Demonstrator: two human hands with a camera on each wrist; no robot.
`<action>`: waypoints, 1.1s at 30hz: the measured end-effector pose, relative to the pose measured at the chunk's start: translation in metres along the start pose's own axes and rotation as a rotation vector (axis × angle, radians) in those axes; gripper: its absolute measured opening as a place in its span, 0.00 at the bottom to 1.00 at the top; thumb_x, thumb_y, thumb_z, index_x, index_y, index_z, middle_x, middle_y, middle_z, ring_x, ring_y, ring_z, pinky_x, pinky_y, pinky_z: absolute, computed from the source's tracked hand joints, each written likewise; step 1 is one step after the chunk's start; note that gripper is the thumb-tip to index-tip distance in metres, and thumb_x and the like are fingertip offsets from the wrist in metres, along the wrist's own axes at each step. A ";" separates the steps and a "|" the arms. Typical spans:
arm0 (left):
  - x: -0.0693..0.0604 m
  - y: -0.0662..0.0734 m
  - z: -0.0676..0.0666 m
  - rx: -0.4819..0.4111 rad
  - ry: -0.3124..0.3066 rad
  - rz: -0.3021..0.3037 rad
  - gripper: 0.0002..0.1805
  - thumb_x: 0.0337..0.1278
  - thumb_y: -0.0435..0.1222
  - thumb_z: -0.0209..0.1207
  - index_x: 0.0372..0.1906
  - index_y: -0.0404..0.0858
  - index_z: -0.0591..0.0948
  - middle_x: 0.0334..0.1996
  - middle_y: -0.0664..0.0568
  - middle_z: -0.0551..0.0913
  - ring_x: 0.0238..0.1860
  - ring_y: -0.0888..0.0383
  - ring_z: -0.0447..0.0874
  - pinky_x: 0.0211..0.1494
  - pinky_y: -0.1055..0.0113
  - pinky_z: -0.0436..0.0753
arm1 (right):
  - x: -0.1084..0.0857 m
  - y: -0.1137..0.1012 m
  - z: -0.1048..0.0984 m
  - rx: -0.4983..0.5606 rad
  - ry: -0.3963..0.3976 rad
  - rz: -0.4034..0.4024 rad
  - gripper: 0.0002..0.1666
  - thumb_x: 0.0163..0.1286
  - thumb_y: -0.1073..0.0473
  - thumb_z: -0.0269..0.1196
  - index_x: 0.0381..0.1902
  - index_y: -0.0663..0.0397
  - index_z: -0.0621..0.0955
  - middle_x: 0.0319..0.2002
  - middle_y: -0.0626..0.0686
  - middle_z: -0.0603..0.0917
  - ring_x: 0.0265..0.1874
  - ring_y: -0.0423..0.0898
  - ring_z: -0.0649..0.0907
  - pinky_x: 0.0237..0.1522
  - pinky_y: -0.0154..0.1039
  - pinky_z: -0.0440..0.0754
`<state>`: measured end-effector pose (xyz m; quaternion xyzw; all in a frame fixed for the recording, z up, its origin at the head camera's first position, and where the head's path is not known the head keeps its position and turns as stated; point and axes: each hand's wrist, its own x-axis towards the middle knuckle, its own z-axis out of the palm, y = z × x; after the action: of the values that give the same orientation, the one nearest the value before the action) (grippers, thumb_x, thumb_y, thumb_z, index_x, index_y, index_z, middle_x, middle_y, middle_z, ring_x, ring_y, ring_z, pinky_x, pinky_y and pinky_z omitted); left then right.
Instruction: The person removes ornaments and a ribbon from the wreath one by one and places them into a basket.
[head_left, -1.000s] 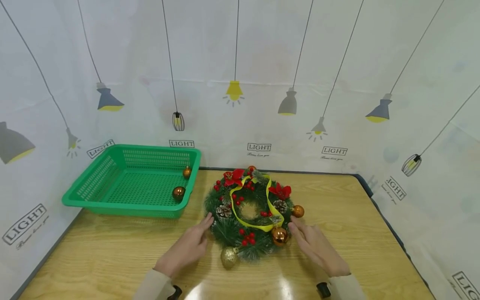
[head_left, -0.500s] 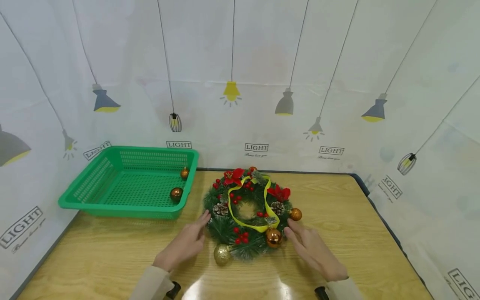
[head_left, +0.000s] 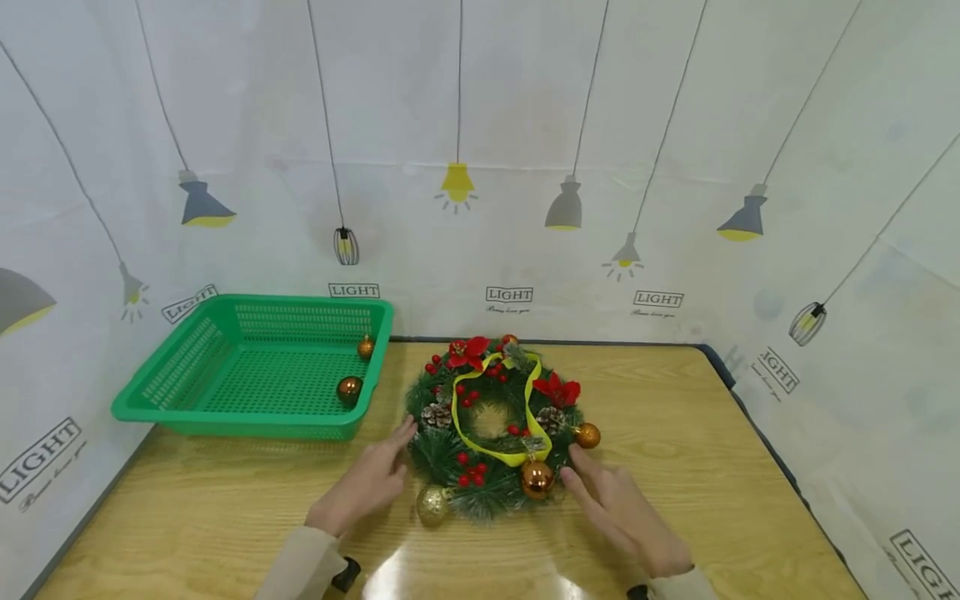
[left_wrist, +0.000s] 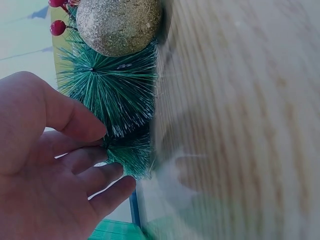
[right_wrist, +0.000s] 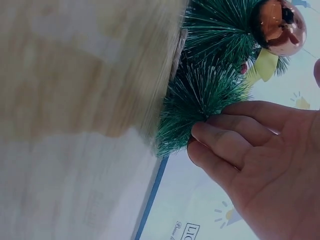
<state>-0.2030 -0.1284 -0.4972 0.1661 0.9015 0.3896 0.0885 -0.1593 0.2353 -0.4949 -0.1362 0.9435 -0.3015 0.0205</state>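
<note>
Near edge: beige sleeves. Left hand and right hand grasping nothing, fingers loosely extended, tips against opposite sides of the wreath, which lies flat mid-table between them. Gold glitter bauble at its near-left edge, shiny copper bauble near right, orange bauble on the right edge. Yellow ribbon loops round the centre; red flowers on the far half. Far left: green basket, two copper-orange baubles in its right end. Farthest: backdrop with printed lamps, boxed "LIGHT" labels repeated across; script underneath too small to read reliably.
</note>
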 end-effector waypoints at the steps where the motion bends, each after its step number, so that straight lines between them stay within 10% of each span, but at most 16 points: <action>1: 0.000 0.000 0.000 -0.003 -0.001 0.003 0.41 0.60 0.20 0.51 0.79 0.35 0.56 0.81 0.43 0.48 0.13 0.67 0.61 0.24 0.73 0.79 | -0.001 -0.001 0.001 -0.002 -0.002 -0.004 0.36 0.84 0.44 0.45 0.74 0.68 0.66 0.20 0.42 0.72 0.08 0.32 0.51 0.38 0.36 0.85; 5: 0.001 -0.002 0.000 -0.017 0.002 0.008 0.42 0.60 0.20 0.52 0.80 0.34 0.55 0.81 0.41 0.47 0.14 0.67 0.63 0.21 0.72 0.78 | -0.006 -0.004 0.004 -0.021 -0.005 -0.024 0.36 0.84 0.44 0.45 0.75 0.67 0.64 0.22 0.40 0.72 0.09 0.31 0.51 0.52 0.47 0.87; 10: 0.000 -0.004 0.000 0.011 0.046 0.010 0.41 0.60 0.21 0.53 0.79 0.34 0.56 0.81 0.42 0.50 0.15 0.66 0.62 0.26 0.72 0.79 | -0.011 -0.009 0.004 -0.002 -0.015 -0.026 0.34 0.84 0.46 0.45 0.75 0.67 0.65 0.17 0.42 0.70 0.10 0.32 0.53 0.28 0.34 0.81; 15: -0.012 -0.001 0.002 0.064 0.083 0.046 0.40 0.61 0.21 0.53 0.79 0.31 0.56 0.81 0.40 0.50 0.14 0.68 0.61 0.33 0.74 0.81 | -0.018 -0.014 -0.009 -0.003 0.029 -0.046 0.32 0.83 0.46 0.48 0.71 0.66 0.72 0.25 0.47 0.82 0.18 0.31 0.74 0.54 0.47 0.87; 18: -0.022 0.004 0.002 0.095 0.100 0.063 0.40 0.63 0.22 0.54 0.79 0.31 0.55 0.80 0.40 0.49 0.13 0.68 0.60 0.45 0.70 0.86 | -0.016 -0.015 -0.028 -0.016 0.073 -0.033 0.31 0.82 0.46 0.51 0.71 0.62 0.73 0.20 0.42 0.77 0.11 0.31 0.68 0.45 0.46 0.89; 21: -0.034 0.010 0.002 0.118 0.120 0.090 0.38 0.62 0.21 0.54 0.77 0.29 0.57 0.80 0.40 0.51 0.38 0.57 0.88 0.70 0.60 0.78 | 0.000 -0.007 -0.045 -0.058 0.120 -0.039 0.32 0.80 0.44 0.53 0.71 0.60 0.73 0.10 0.35 0.63 0.07 0.30 0.52 0.39 0.42 0.85; 23: -0.041 0.015 0.005 0.119 0.123 0.105 0.37 0.61 0.21 0.54 0.77 0.29 0.60 0.79 0.39 0.53 0.64 0.45 0.80 0.76 0.53 0.67 | 0.013 0.002 -0.050 -0.080 0.121 -0.039 0.34 0.81 0.43 0.52 0.72 0.61 0.72 0.09 0.35 0.61 0.07 0.29 0.53 0.44 0.46 0.85; 27: -0.051 0.022 0.016 0.121 0.072 0.143 0.36 0.61 0.22 0.54 0.76 0.29 0.63 0.78 0.38 0.57 0.65 0.46 0.79 0.73 0.55 0.72 | 0.034 0.016 -0.048 -0.050 0.034 -0.035 0.37 0.81 0.40 0.48 0.73 0.63 0.69 0.22 0.55 0.84 0.09 0.36 0.67 0.61 0.59 0.81; 30: -0.051 0.022 0.022 0.114 0.036 0.165 0.33 0.66 0.25 0.53 0.76 0.29 0.63 0.78 0.38 0.57 0.65 0.47 0.79 0.72 0.52 0.74 | 0.044 0.019 -0.042 -0.024 -0.037 -0.001 0.40 0.82 0.37 0.45 0.75 0.63 0.66 0.28 0.62 0.85 0.12 0.40 0.72 0.69 0.64 0.73; 33: -0.050 0.023 0.026 0.115 0.033 0.173 0.29 0.73 0.29 0.51 0.75 0.29 0.63 0.78 0.39 0.59 0.78 0.42 0.58 0.76 0.46 0.65 | 0.050 0.018 -0.037 -0.009 -0.065 0.013 0.42 0.82 0.36 0.44 0.77 0.63 0.62 0.15 0.52 0.75 0.11 0.38 0.64 0.67 0.61 0.75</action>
<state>-0.1434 -0.1150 -0.4969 0.2416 0.9060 0.3463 0.0298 -0.2158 0.2569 -0.4726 -0.1397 0.9445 -0.2926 0.0525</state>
